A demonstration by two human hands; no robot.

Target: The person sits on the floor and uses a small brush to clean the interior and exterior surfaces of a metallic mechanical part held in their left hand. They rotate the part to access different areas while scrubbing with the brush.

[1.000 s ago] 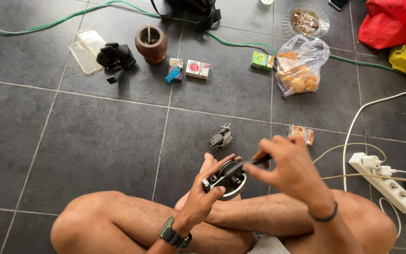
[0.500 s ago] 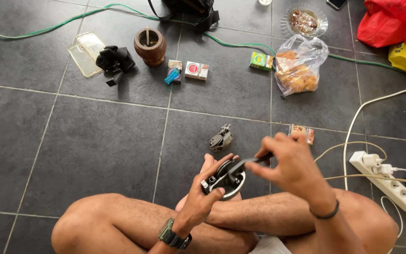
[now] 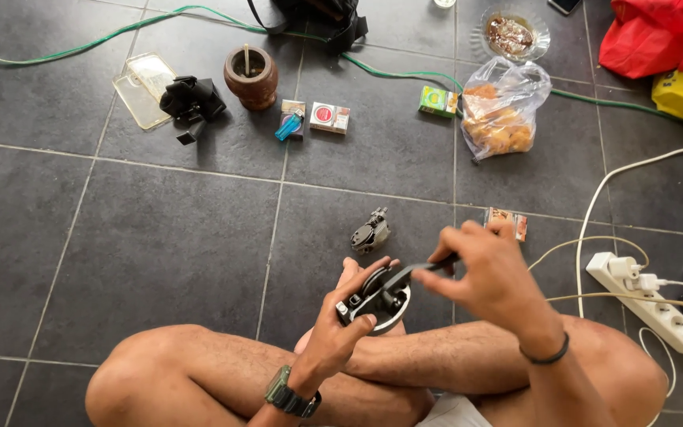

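I sit cross-legged on a dark tiled floor. My left hand grips a small dark mechanical part with a round silvery rim, held over my legs. My right hand pinches a thin dark tool whose tip rests on the part. A second small grey mechanical piece lies on the floor just beyond my hands. A watch is on my left wrist, a black band on my right.
A white power strip with cables lies at the right. Farther off are a bag of snacks, a glass dish, small boxes, a blue lighter, a brown cup, black straps, a green cable, red and yellow bags.
Both hands stay on the part and tool with only slight shifts; the view has drifted a little.
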